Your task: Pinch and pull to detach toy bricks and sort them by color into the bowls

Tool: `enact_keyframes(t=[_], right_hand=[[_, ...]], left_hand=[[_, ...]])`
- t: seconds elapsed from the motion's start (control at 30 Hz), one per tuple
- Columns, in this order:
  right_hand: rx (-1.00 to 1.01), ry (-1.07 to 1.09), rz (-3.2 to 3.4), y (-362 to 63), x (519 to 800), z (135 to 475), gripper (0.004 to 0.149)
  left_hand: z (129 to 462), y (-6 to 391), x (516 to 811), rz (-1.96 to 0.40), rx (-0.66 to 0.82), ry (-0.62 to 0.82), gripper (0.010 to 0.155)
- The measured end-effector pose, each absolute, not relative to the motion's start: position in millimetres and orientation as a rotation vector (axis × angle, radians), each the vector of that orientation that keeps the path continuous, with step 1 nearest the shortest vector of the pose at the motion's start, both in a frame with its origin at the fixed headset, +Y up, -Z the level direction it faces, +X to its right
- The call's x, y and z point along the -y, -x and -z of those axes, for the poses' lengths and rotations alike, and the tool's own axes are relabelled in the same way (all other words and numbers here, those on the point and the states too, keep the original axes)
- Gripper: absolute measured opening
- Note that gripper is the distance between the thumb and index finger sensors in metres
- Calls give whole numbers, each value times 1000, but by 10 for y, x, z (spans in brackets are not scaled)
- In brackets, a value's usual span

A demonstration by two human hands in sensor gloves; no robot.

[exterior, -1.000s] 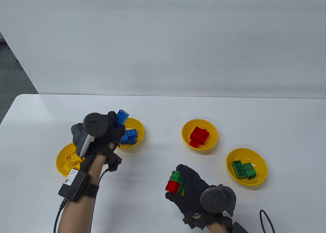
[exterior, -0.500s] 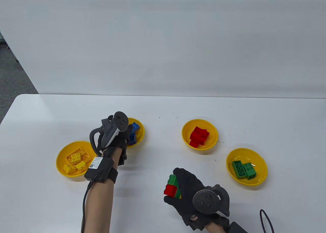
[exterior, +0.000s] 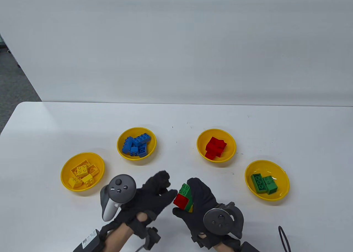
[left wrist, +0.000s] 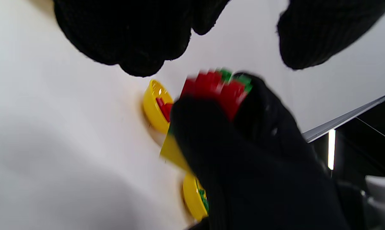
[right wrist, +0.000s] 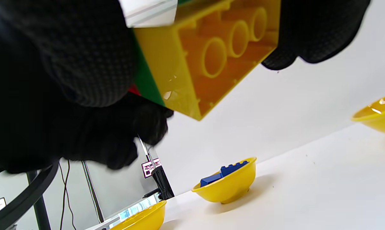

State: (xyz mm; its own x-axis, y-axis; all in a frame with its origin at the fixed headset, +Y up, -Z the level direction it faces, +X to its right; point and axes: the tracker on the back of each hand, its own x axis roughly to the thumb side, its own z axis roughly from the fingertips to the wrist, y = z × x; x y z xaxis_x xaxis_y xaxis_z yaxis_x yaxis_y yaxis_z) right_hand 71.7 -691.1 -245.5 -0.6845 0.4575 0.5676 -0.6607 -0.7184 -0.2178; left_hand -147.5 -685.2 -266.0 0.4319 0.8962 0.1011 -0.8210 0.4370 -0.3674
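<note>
Right hand (exterior: 205, 205) fingers grasp brick stack (exterior: 184, 197) above the tabletop (exterior: 176, 114); left hand (exterior: 150, 198) just beside stack, fingers released, empty.

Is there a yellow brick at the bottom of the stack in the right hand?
Yes: the right wrist view shows a yellow brick, hollow underside showing, at the base of the stack held by the right hand.

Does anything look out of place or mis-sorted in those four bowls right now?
Nothing stands out. The blue, red, green and yellow bricks each sit in their own bowl, none spilled. The right hand holds the remaining stack.
</note>
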Motion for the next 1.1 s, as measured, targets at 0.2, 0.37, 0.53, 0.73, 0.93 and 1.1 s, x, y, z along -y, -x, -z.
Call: enact_keyframes(t=[0.2, 0.37, 0.53, 0.73, 0.93, 1.1], right_hand=[[682, -666, -2447, -547, 6868, 2317, 99], [743, -648, -2474, -465, 6854, 2267, 100], [691, -697, -2472, -422, 6835, 2249, 102], [519, -784, -2371, -573, 6782, 2268, 96], [487, -703, -2257, -833, 6714, 2386, 86], [314, -707, -2203, -904, 6785, 2511, 77]], left_hand=[[2592, 1413, 7171, -1225, 283, 392, 85], [2645, 1377, 7275, -1394, 287, 393, 74], [2658, 1417, 7260, -1473, 337, 305, 69], [2706, 1596, 7119, -1409, 450, 170, 68], [2746, 1783, 7109, -1245, 461, 88, 68], [2770, 1744, 7108, -1143, 497, 81, 67]])
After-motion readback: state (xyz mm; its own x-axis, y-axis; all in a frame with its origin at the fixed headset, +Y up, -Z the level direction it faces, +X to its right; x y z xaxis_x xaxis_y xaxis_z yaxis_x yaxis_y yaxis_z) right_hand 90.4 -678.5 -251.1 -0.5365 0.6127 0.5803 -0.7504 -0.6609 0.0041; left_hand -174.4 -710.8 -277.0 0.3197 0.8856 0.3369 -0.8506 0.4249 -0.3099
